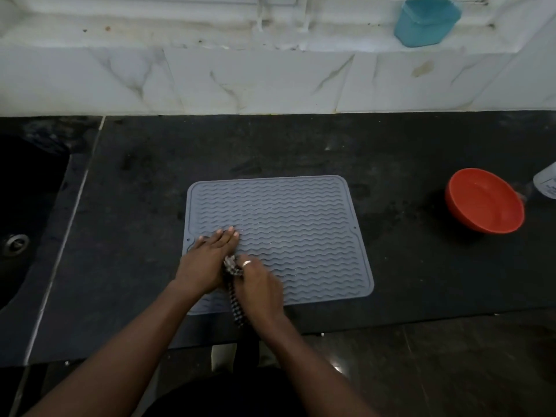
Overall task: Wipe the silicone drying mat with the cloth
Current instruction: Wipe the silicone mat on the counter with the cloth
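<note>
The right hand (pixel 259 282) grips the cloth (pixel 232 265), fingers curled round a bunched wad of it; a ring (pixel 246 263) shows on one finger. The cloth is dark with a pale check. Its wad pokes out between the two hands, and a tail of it runs back along the inner side of the right hand, past the mat's near edge. The hand and cloth sit on the near left part of the mat (pixel 296 221).

The left hand (pixel 207 260) lies just beside the right one, flat on the mat with its fingers straight and together, pointing away from the person. It holds nothing.

The mat is grey, with wavy ridges and a raised rim, and lies flat on the black counter (pixel 301 145) near its front edge. A red bowl (pixel 485 201) stands well to the right, with a pale bottle (pixel 548 182) at the frame's edge beyond it. A dark sink (pixel 28 188) is set into the counter on the left. A blue tub (pixel 426 22) sits on the ledge above the tiled wall.
</note>
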